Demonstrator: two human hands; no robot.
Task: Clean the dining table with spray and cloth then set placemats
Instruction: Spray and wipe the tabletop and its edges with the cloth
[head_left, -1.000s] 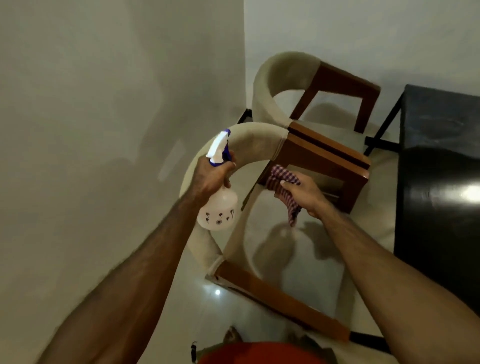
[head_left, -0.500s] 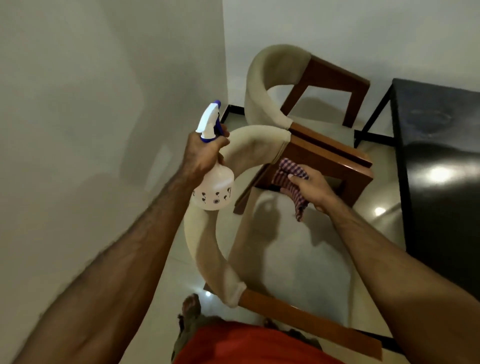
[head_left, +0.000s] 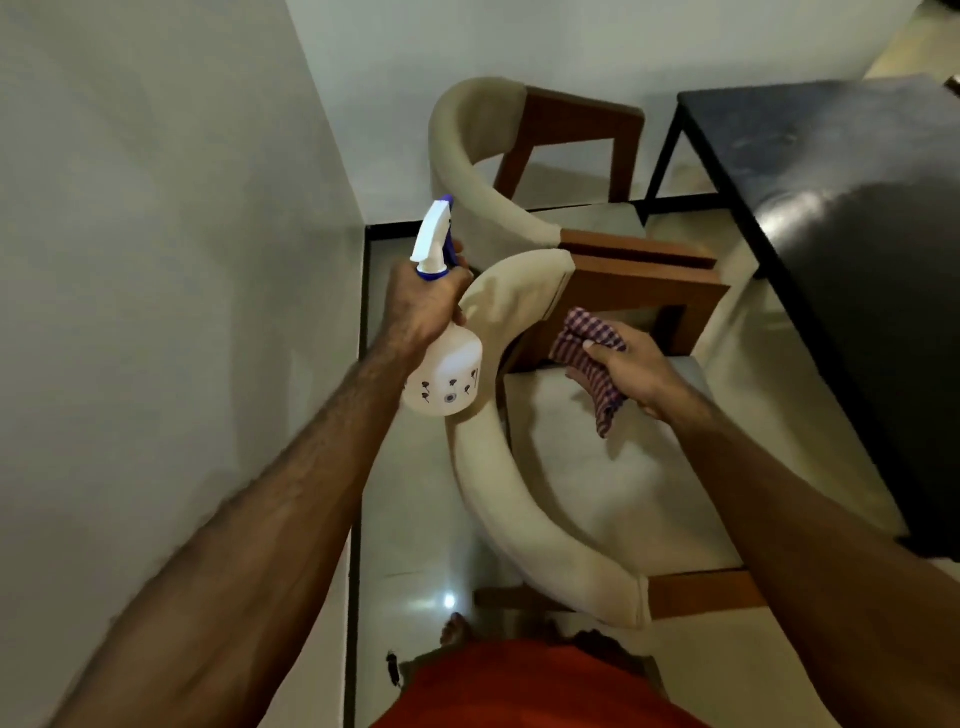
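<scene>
Dining table (head_left: 841, 270) sits at the right of the head view, dark and glossy, its near left corner reaching toward the wall and its left edge running down beside the two chairs; you have not reached it yet, so both tools are carried rather than in use. Your left hand (head_left: 423, 306) is wrapped round the neck of the spray bottle (head_left: 441, 379), nozzle pointing up and away from the tabletop, which looks like a carrying grip, not an aiming one. Your right hand (head_left: 631, 371) has its fingers curled around the checked cloth (head_left: 589, 358), bunched with a tail hanging loose, ready to wipe once you spray. Both are held above the nearer chair (head_left: 545, 519), whose padded back curves between you and the table edge. The farther chair (head_left: 483, 166) stands by the wall. No placemats are visible.
</scene>
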